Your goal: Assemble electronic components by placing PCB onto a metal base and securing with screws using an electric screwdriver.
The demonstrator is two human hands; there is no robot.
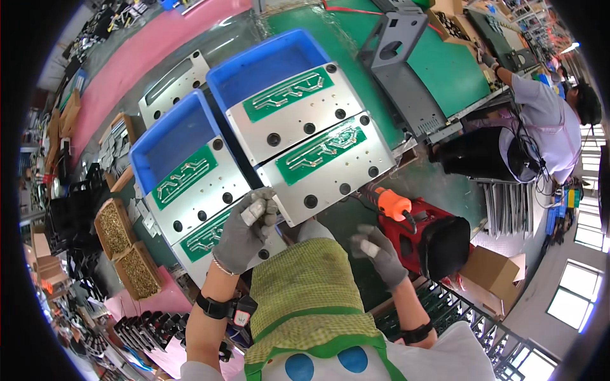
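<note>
My left hand, in a grey glove with white tape on the thumb, is closed with its fingers curled by the near-left corner of a silver metal panel. What the fingers hold, if anything, is hidden. That panel carries a green circuit board and several black round pads. Blurred by motion, my gloved right hand hovers off the panels, beside a red and black case; its fingers are too smeared to read. Another panel with a green board lies just beyond, and a further one lies to the left.
The panels rest across blue bins. An orange power tool lies right of them. A dark grey metal bracket stands on the green table. Cardboard boxes of small brass-coloured parts sit at left. A co-worker works at right.
</note>
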